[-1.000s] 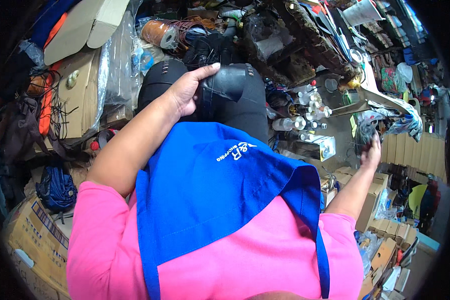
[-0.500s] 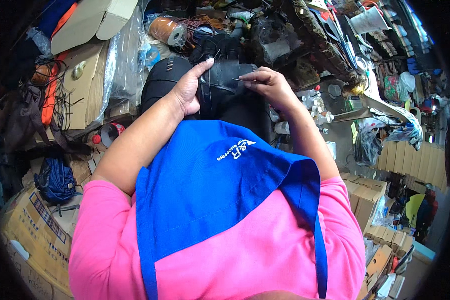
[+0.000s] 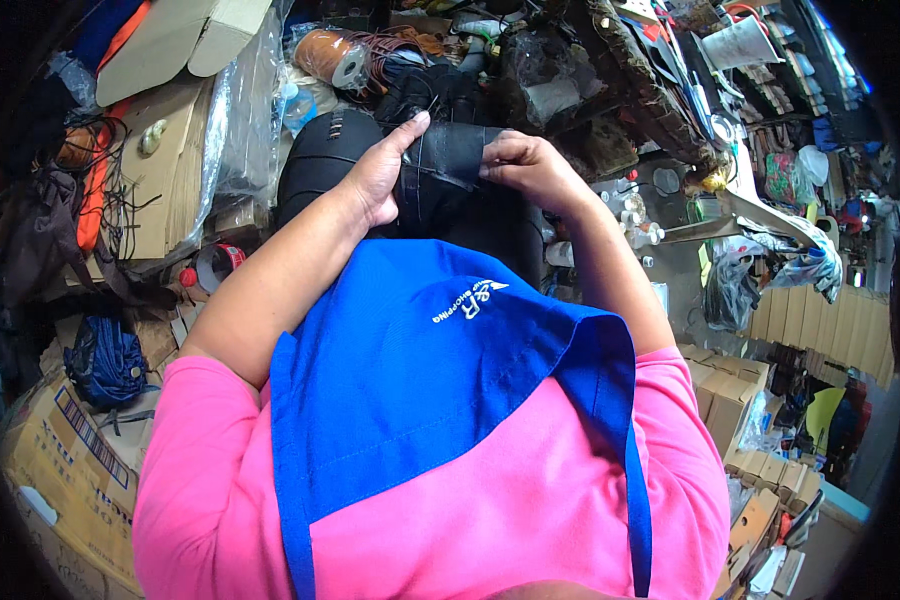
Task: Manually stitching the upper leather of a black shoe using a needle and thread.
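A flat black leather-like piece (image 3: 455,150) lies over my dark-clad lap, with a fine line or thread across its left part. My left hand (image 3: 382,178) grips its left side, thumb extended along the top and the other fingers mostly hidden. At the right edge of the piece, my right hand (image 3: 525,165) has thumb and fingers pinched together, touching it. What sits inside that pinch is hidden; the thin metal needle-like tool seen earlier does not show. Behind the piece are dark strappy items (image 3: 430,90) that I cannot make out clearly.
A spool of orange cord (image 3: 330,58) lies beyond my left hand. Flat cardboard (image 3: 175,150) and clear plastic sheeting (image 3: 232,130) are to the left. Small bottles (image 3: 635,215) stand near my right forearm. A yellow carton (image 3: 70,470) sits at lower left, stacked boxes (image 3: 725,395) at right.
My right hand has moved slightly left, its fingertips now against the black piece's edge. The thin metal tool that stuck out of them has gone from view. My left hand stays nearly still.
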Available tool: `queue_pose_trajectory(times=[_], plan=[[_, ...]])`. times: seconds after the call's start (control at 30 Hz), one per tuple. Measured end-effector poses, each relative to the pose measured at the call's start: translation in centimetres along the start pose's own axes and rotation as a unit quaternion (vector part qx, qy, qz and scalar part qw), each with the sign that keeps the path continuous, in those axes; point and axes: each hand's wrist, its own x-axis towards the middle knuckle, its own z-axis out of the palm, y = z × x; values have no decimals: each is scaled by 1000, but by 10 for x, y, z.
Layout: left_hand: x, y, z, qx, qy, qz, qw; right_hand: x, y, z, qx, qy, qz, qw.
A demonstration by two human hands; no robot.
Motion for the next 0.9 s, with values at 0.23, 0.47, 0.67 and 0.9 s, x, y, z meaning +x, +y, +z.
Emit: queue_pose_trajectory(times=[0.23, 0.47, 0.67, 0.9], plan=[[1, 1, -6, 4, 4, 11, 1000, 16, 6, 3, 27, -77, -54, 995], [0, 3, -6, -8, -33, -4, 999, 18, 3, 0, 51, -108, -27, 993], [-3, 6, -2, 1, -12, -8, 1000, 20, 1, 4, 90, -108, -16, 990], [-3, 6, -3, 16, 3, 2, 1000, 22, 2, 8, 79, -105, 15, 991]])
